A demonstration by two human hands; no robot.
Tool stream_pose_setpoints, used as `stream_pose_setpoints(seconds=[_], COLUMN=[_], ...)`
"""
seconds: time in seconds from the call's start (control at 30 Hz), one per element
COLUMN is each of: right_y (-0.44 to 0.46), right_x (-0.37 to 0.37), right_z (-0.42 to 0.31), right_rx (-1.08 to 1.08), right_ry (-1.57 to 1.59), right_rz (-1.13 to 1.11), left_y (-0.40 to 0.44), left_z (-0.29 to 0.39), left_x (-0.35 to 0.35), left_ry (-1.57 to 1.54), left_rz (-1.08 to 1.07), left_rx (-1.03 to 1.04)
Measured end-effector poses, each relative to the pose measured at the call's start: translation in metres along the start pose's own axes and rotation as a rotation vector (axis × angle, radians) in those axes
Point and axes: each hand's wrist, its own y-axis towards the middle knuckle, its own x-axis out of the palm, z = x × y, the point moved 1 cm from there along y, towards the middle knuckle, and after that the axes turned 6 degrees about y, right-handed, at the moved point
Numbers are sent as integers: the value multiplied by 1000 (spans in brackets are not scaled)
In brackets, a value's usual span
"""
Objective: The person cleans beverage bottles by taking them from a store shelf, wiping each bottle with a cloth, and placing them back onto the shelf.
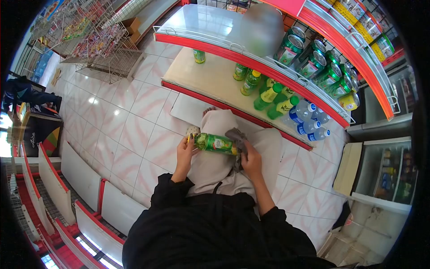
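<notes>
A green labelled bottle [217, 143] lies sideways above my lap, its yellow cap end at the left. The fingers of my left hand [184, 152] are closed on that cap end. At the bottle's base, my right hand [251, 159] holds a grey cloth [237, 136] that touches the bottle. Beyond my knees, several green bottles [268, 97] with yellow or green caps stand on the lower shelf [197, 83]. Clear water bottles with blue labels [308, 120] are at that shelf's right end.
Green cans [313, 65] fill part of the upper shelf [201, 29]. Wire racks of packets [96, 40] stand at the upper left. Empty red-edged shelving [80, 170] is at the lower left. A glass-fronted fridge [387, 172] stands at the right.
</notes>
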Motion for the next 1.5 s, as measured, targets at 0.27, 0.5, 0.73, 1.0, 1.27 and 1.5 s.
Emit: stream_pose_setpoints(seconds=[0.27, 0.5, 0.73, 1.0, 1.27, 1.5], right_y=[-3, 0, -4, -2, -3, -19], right_x=[-41, -51, -65, -77, -70, -19], right_z=[28, 23, 7, 1, 25, 14], right_rx=[492, 589, 535, 504, 563, 589], right_ry=[443, 743, 791, 818, 657, 747], right_rz=[220, 409, 328, 368, 335, -49], left_y=[10, 6, -31, -17, -7, -17], left_z=[7, 23, 74, 67, 43, 21], left_x=[-10, 14, 69, 96, 97, 92], left_ry=[-130, 197, 769, 947, 1017, 955], left_rz=[-99, -154, -519, -454, -510, -484], left_rx=[-107, 348, 769, 826, 811, 717])
